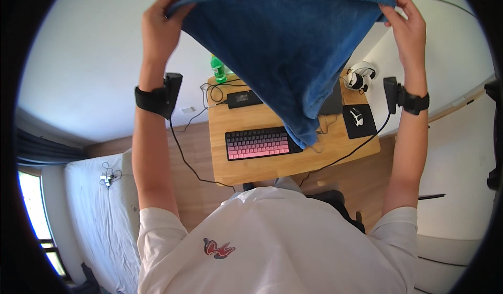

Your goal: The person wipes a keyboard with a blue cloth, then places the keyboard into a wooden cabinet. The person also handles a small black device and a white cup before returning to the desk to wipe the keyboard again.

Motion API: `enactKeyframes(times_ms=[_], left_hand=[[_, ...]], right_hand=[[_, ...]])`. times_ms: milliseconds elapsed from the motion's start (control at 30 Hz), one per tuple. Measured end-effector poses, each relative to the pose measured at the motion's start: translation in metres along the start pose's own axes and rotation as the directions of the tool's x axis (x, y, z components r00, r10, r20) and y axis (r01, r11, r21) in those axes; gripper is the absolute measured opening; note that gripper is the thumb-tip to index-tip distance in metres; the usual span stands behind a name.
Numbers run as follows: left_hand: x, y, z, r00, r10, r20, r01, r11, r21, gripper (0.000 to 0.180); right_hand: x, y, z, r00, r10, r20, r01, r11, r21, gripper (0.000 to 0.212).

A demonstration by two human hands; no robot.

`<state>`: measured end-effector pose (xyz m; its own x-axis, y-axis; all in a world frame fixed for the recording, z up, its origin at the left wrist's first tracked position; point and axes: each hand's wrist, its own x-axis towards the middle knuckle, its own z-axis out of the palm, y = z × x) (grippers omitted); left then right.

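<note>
A blue towel (283,37) hangs between my raised hands, stretched along its top edge and narrowing to a point at the bottom. My left hand (165,27) is closed on its left corner, the thumb and fingers pinching the cloth. At the other end my right hand (406,24) grips the right corner in the same way. Both arms reach far up and apart. The towel's lower tip drapes in front of the right end of a black keyboard (257,146) with pink and grey keys, and hides part of the desk behind.
Below the towel stands a wooden desk (220,171). It bears a green bottle (218,70), a black power adapter (244,99), white headphones (360,76) and a mouse (357,117) on a black pad (367,129). Cables run from my wrist straps. A bed (99,215) lies at left.
</note>
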<state>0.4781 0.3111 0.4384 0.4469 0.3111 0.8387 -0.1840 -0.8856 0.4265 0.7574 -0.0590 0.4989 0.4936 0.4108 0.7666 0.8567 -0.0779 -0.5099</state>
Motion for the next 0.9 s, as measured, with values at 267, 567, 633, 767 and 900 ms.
enactKeyframes(times_ms=[267, 567, 633, 767, 900], left_hand=[[0.066, 0.015, -0.037, 0.993, -0.082, -0.087, 0.085, 0.996, 0.022, 0.012], [0.076, 0.012, -0.065, 0.997, -0.007, -0.073, 0.015, 0.994, 0.106, 0.013], [0.053, 0.004, -0.066, 0.997, -0.068, -0.033, 0.072, 0.984, 0.163, 0.013], [0.002, -0.047, -0.069, 0.995, 0.04, 0.095, -0.071, 0.937, 0.343, 0.017], [-0.057, -0.047, -0.042, 0.967, -0.184, 0.177, 0.131, 0.953, 0.275, 0.016]], right_hand=[[0.057, -0.055, 0.039, 0.996, 0.074, 0.052, -0.083, 0.981, 0.176, 0.005], [0.061, -0.041, 0.069, 0.995, 0.007, 0.095, -0.036, 0.949, 0.313, 0.011], [0.049, -0.011, 0.087, 0.988, -0.021, 0.152, -0.025, 0.954, 0.298, 0.012], [0.008, 0.036, 0.104, 0.966, -0.113, 0.232, 0.08, 0.986, 0.148, 0.025], [-0.052, 0.057, 0.131, 0.965, 0.006, 0.264, -0.052, 0.985, 0.167, 0.036]])
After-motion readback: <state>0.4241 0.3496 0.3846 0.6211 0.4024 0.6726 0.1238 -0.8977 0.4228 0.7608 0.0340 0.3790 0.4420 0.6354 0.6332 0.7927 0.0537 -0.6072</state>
